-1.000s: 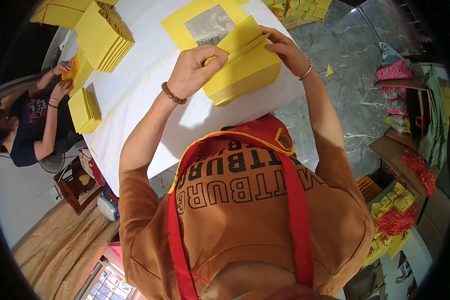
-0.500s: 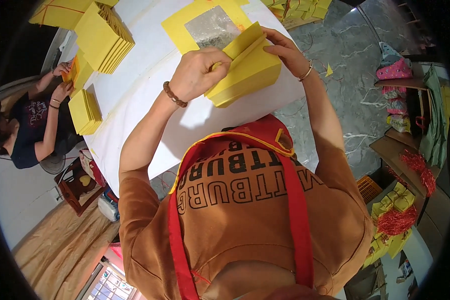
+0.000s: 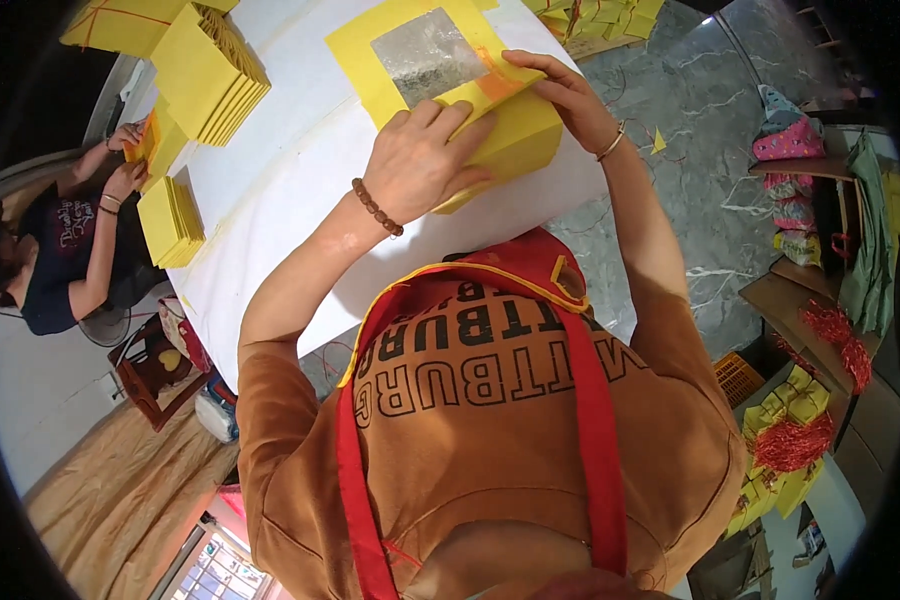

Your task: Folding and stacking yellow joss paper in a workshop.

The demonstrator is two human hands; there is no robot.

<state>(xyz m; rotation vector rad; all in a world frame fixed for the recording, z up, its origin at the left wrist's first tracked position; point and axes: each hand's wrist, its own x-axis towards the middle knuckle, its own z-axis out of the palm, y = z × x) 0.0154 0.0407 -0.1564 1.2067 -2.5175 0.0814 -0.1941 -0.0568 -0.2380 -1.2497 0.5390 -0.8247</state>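
Note:
A sheet of yellow paper (image 3: 362, 48) with a silver-grey square and an orange patch lies on the white table before me. Its near edge is folded up beside a thick stack of yellow paper (image 3: 522, 148). My left hand (image 3: 425, 165) lies over the fold and the stack's near left end, fingers spread and pressing on the paper. At the right end, my right hand (image 3: 570, 100) grips the folded edge, with fingertips on top of the sheet. The stack's left part is hidden under my left hand.
More yellow paper stacks (image 3: 210, 80) and a smaller one (image 3: 170, 222) stand along the table's left side. A co-worker's hands (image 3: 125, 160) hold an orange and yellow piece there. Tied yellow bundles (image 3: 610, 18) lie beyond the table's far right; shelves with red shreds (image 3: 830, 325) stand right.
My left hand has opened from a closed grip and moved slightly right and down over the paper. The raised yellow flap has come down toward the sheet; my right hand has shifted slightly left.

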